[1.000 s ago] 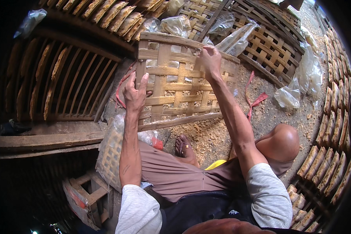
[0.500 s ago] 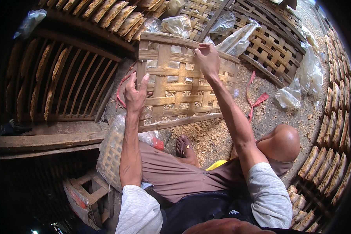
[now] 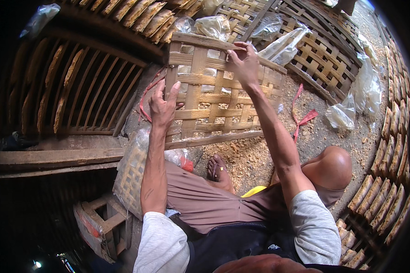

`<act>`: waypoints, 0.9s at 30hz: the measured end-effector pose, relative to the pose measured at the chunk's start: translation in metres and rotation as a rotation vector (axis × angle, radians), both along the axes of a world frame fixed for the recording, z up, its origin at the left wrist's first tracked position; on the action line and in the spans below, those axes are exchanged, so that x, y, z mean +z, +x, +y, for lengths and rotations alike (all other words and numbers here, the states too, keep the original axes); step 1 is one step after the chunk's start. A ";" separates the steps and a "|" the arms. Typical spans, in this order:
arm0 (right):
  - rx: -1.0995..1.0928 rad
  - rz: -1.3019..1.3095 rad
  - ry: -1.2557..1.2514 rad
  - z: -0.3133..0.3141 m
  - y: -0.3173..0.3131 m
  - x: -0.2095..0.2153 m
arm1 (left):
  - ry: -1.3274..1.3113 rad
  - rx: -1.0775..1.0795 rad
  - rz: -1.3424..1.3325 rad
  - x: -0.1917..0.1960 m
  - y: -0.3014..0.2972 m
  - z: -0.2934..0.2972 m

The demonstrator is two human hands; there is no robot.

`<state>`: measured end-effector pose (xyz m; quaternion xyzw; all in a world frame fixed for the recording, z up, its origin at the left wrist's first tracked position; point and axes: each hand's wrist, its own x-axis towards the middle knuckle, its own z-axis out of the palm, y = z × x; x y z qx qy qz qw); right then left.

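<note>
A rectangular woven bamboo tray [image 3: 198, 63] with a wooden rim is held tilted up in front of me, crumbs dusting its lower rim. My left hand [image 3: 163, 109] grips its left side rail, thumb pointing up and fingers around the rail. At the top rail is my right hand [image 3: 246, 68], its fingers bent over the wood and partly blurred. Beneath the tray, yellowish crumbs [image 3: 241, 159] cover the ground around my sandalled foot [image 3: 220, 172].
More woven trays [image 3: 321, 59] lean at the back right beside crumpled clear plastic [image 3: 341, 113]. A slatted wooden rack [image 3: 91, 91] stands left. Rows of crusted slabs [image 3: 378, 200] line the right. Red ribbon [image 3: 300, 119] lies on the ground; a wooden stool [image 3: 107, 223] is lower left.
The tray and both hands sit slightly higher and further right in the picture, while the surroundings have shifted a little too. My right hand's fingers have changed position along the top rail.
</note>
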<state>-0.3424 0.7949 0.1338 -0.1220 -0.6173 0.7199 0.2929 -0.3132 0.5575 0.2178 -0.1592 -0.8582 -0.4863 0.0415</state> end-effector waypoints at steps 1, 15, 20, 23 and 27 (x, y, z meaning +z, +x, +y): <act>-0.046 0.000 0.110 0.000 0.001 0.003 | -0.008 0.009 -0.005 0.000 0.000 -0.001; 0.479 0.221 0.163 -0.066 0.024 0.046 | -0.134 -0.061 0.070 -0.008 -0.007 -0.011; 0.364 0.199 0.233 -0.064 0.033 0.056 | -0.068 -0.038 0.174 -0.004 0.000 -0.002; 0.445 0.203 0.048 -0.057 0.028 0.048 | -0.088 -0.024 0.175 -0.001 0.001 0.003; 0.572 0.198 -0.162 -0.038 0.024 0.038 | -0.055 -0.020 0.144 -0.007 -0.001 0.000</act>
